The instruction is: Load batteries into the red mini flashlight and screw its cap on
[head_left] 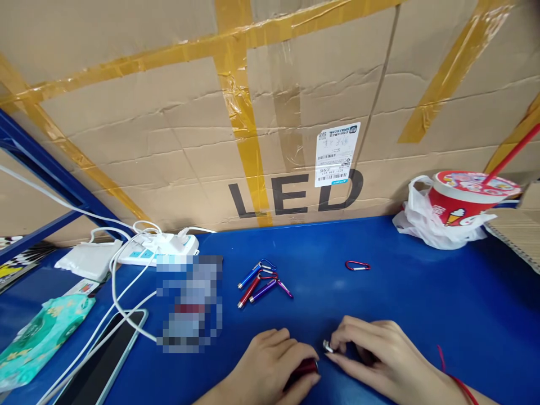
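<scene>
My left hand rests on the blue table at the near edge, closed around a small red metal tube. Just right of it, my right hand pinches a small silver end piece close to the tube's open end; whether they touch is unclear. A red string circles my right wrist. Farther back lie three small keychain flashlights, blue, red and purple, clipped together in a bunch. A lone red carabiner lies to their right.
A taped cardboard box marked LED walls off the back. A power strip with white cables, a phone and a tissue pack sit at the left. A blurred patch sits in the middle. A red cup in a plastic bag stands at the back right.
</scene>
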{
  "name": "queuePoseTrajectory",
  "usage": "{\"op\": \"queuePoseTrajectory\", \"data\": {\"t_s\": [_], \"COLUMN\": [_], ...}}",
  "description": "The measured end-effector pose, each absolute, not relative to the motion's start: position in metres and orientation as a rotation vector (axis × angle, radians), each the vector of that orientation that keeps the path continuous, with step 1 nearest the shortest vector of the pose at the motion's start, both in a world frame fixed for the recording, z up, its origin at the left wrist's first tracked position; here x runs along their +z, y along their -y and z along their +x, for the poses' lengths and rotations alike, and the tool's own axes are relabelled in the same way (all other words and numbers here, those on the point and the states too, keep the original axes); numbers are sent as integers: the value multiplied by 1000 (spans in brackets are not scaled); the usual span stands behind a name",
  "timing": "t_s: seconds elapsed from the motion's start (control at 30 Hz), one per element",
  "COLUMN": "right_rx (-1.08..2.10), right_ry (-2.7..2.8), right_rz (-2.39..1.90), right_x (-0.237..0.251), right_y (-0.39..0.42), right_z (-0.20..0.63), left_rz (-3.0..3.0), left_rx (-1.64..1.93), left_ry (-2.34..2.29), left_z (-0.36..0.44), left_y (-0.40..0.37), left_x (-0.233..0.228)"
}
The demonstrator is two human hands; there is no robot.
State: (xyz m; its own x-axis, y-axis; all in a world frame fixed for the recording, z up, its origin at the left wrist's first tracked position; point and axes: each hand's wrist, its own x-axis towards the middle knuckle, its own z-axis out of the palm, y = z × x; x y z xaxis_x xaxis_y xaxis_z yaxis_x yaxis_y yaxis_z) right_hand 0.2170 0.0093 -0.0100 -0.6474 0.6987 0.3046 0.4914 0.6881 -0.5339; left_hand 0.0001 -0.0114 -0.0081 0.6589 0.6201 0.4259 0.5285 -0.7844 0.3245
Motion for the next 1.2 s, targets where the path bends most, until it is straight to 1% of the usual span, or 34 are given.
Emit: {"op": "queuePoseTrajectory", "data": {"t_s": [0.27,0.67,1.1,1.2], "right_rx": [626,537,544,585], "right_ry": [2377,2309,2354,2354], "right_rz": [-931,-897,-940,-953], "right_x": [-6,-11,-3,-2], "right_y": [-10,-12,-5,-5], "right_z": [215,214,213,212], "left_rz": [2684,2741,2681,2665], "left_rx": [769,849,715,715], "left_ry": [-977,-939,-1008,-1035], "left_z": [0,2,4,5], "left_y": [13,10,18,20], "left_x": [-6,-14,-8,-9]}}
